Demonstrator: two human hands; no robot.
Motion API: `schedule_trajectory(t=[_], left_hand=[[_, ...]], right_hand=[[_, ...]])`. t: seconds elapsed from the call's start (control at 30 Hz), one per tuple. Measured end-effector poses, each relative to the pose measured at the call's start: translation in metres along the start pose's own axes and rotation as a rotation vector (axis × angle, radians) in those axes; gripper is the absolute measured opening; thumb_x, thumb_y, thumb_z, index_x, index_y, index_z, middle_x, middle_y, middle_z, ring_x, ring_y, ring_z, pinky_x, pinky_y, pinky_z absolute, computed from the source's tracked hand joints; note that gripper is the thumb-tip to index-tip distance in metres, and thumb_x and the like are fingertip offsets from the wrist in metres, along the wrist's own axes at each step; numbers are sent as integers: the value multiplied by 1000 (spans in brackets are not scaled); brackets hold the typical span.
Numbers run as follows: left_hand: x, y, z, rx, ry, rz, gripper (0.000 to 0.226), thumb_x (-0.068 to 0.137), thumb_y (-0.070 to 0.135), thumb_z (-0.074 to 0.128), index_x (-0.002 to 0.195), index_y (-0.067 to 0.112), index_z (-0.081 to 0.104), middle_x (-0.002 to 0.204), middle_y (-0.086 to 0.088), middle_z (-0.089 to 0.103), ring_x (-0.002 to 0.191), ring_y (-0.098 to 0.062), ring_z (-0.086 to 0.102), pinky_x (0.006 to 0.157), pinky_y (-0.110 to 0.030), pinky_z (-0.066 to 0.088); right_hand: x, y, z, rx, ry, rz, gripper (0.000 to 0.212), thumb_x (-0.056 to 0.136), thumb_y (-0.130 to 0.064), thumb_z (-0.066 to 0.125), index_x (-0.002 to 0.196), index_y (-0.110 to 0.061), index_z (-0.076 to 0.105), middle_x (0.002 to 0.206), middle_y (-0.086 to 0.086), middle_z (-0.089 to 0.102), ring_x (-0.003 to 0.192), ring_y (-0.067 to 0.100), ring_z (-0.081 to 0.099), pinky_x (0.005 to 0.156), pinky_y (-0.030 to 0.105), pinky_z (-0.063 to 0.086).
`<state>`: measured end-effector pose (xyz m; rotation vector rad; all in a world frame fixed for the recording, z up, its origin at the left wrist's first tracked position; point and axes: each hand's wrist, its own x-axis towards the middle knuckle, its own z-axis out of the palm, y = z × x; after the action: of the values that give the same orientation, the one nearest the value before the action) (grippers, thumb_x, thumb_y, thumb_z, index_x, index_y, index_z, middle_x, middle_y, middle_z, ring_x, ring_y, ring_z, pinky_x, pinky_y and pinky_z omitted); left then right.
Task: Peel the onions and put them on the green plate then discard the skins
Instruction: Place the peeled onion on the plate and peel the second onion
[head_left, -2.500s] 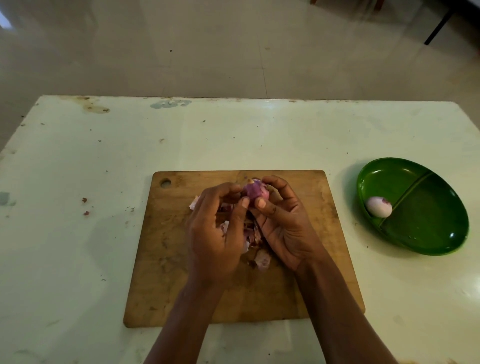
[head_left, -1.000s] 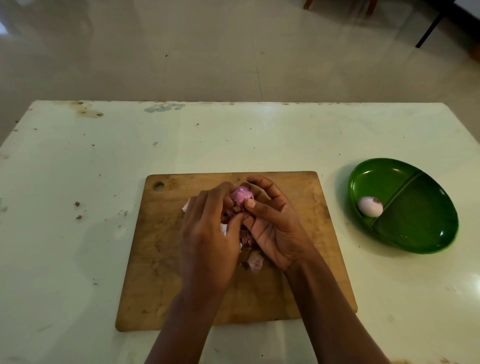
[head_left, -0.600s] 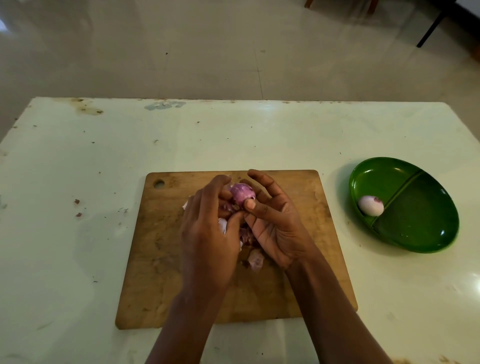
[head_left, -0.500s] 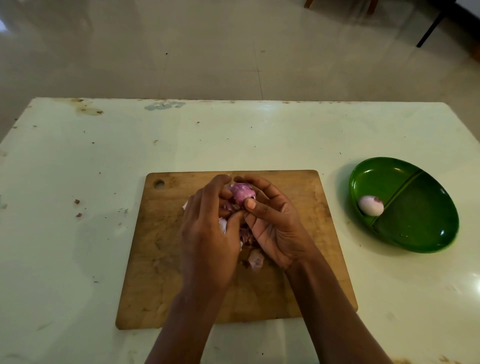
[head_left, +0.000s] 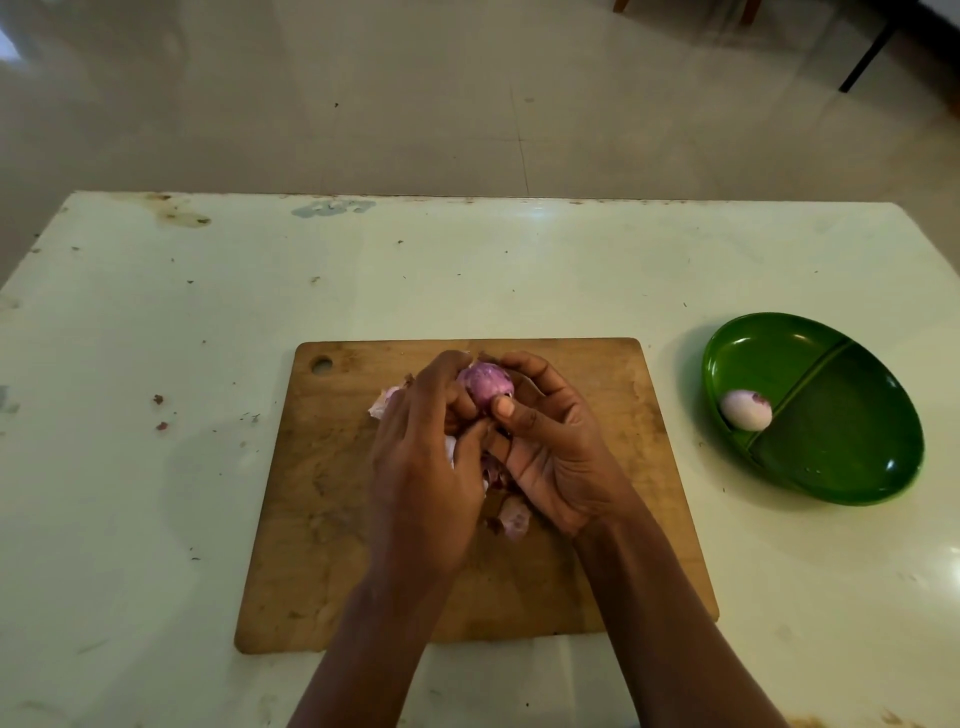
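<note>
Both hands are working the same small purple onion (head_left: 485, 388) above the wooden cutting board (head_left: 332, 519), and little has shifted in the last couple of seconds. The onion has been rolled a little between the fingertips, and the right index finger, which lifted clear for an instant, has curled back over the top.

The left hand (head_left: 426, 467) has its fingers bent round the onion's 9 o'clock side. The right hand (head_left: 558, 457) cups it from 3 o'clock, with the thumb (head_left: 505, 408) pressed against its near face. Neither hand is open, and both grip the bulb.

The exposed surface looks smooth and glossy, so the dry outer layer may be nearly off. The fingers hide most of the onion, though, so that is a guess.

Torn onion skins (head_left: 514, 517) lie on the board beneath the palms at 6 o'clock, and another scrap pokes out at 9 o'clock of the left hand.

The green divided plate (head_left: 841, 462) sits on the pale table (head_left: 156, 467) at 3 o'clock of the board. One peeled onion (head_left: 745, 411) already rests in its 9 o'clock compartment, against the divider.

I judge the task about midway: this bulb has yet to reach the plate, and no skins are discarded yet
</note>
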<state>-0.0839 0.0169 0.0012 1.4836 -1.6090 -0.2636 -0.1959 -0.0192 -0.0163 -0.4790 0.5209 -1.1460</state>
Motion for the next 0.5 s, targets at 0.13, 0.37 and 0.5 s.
schedule_trajectory(t=[0.13, 0.37, 0.5], left_hand=[[0, 1, 0, -30, 25, 4, 70, 68, -8, 78, 124, 15, 43, 105, -14, 63, 90, -28, 65, 71, -40, 58], [1, 0, 1, -37, 15, 12, 71, 68, -10, 77, 125, 15, 42, 106, -13, 62, 90, -27, 64, 69, -43, 58], [1, -1, 2, -27, 16, 25, 69, 68, -10, 77, 124, 11, 44, 105, -13, 63, 89, -28, 64, 69, -41, 59]], right_hand=[[-1, 0, 1, -5, 2, -2, 36, 64, 3, 70, 99, -6, 67, 108, 16, 65, 93, 29, 68, 71, 33, 59], [0, 1, -2, 25, -27, -3, 41, 64, 2, 75, 103, -4, 66, 111, 17, 64, 95, 30, 67, 73, 33, 58], [-1, -1, 0, 27, -19, -1, 40, 63, 4, 72, 101, -4, 65, 110, 16, 65, 94, 30, 68, 71, 32, 58]])
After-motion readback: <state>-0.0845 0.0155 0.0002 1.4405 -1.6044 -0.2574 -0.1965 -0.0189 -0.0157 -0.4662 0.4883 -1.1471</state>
